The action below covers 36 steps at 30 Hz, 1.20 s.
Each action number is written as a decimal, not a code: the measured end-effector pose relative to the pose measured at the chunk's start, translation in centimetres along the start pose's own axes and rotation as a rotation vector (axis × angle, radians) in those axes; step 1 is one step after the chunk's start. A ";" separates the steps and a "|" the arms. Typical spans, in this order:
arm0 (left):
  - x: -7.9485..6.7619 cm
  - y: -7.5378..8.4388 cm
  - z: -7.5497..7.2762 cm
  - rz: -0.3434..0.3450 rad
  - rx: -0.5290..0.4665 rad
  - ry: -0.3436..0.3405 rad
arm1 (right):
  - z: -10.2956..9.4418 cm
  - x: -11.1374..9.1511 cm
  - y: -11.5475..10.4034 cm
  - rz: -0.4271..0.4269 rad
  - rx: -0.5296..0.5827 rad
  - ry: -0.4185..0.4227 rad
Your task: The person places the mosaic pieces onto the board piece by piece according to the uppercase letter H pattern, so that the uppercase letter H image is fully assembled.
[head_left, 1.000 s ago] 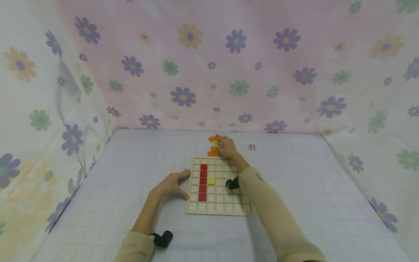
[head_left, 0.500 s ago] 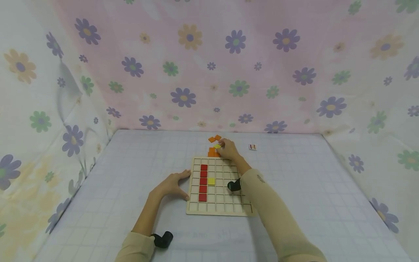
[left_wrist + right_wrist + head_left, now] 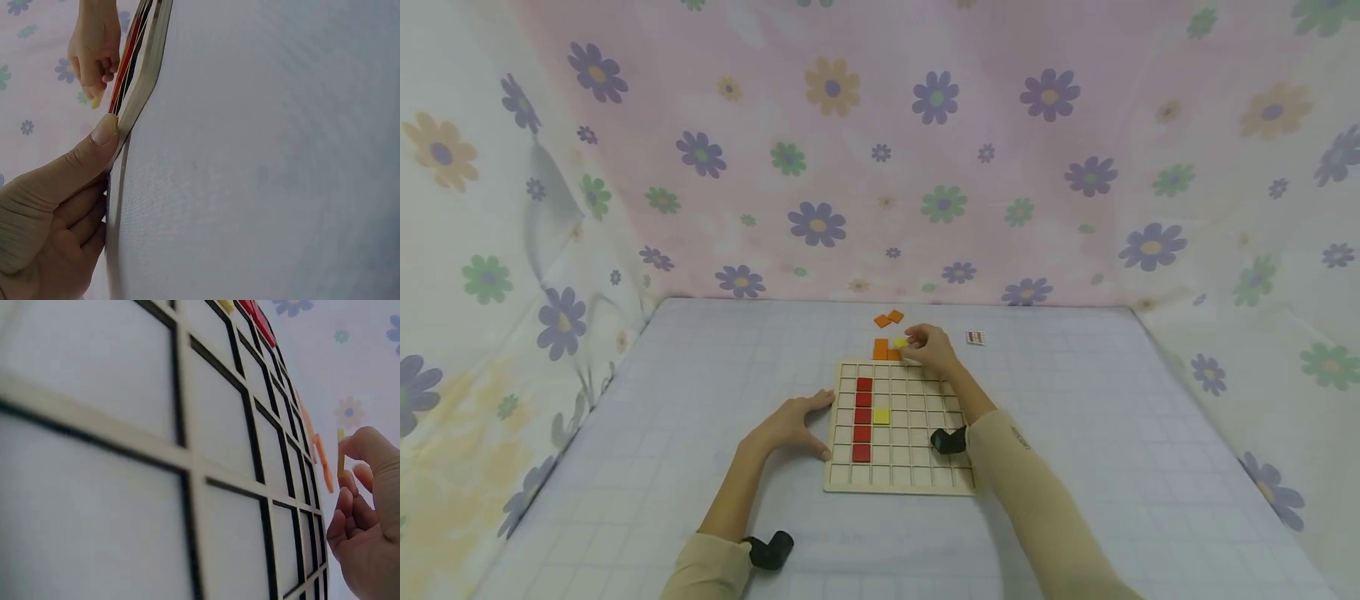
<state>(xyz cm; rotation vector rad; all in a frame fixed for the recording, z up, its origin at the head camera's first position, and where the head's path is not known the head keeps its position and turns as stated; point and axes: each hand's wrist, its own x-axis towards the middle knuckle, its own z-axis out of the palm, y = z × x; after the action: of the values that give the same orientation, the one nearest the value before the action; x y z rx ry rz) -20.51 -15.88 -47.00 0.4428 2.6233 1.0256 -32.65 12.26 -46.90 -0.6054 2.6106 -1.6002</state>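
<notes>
The person's right hand [image 3: 934,350] pinches a yellow tile [image 3: 900,342] in a narrow grip, near the orange tiles [image 3: 880,348] that lie on the desk [image 3: 700,367] beyond the far edge of a pale grid board [image 3: 901,455]. The left hand [image 3: 792,423] keeps a wide grip, thumb against the board's left edge. Five red tiles [image 3: 862,414] form a column on the board; a second yellow tile [image 3: 881,416] sits just right of the middle one.
</notes>
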 end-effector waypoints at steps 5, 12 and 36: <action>-0.1 0.2 -0.1 0.004 -0.004 -0.002 | 0.1 -1.3 0.4 -0.091 -0.038 -0.072; -0.1 0.2 -0.1 -0.001 -0.004 0.002 | 0.4 -3.7 -0.5 -0.151 -0.083 -0.175; -0.1 0.2 -0.1 0.024 -0.007 0.004 | 2.5 -8.4 -2.4 -0.238 -0.257 -0.348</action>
<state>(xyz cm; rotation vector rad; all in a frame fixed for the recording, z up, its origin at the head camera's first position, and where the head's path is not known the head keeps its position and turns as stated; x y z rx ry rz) -20.46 -15.82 -46.82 0.4725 2.6235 1.0442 -23.61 11.95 -47.49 -1.1328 2.5645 -1.0795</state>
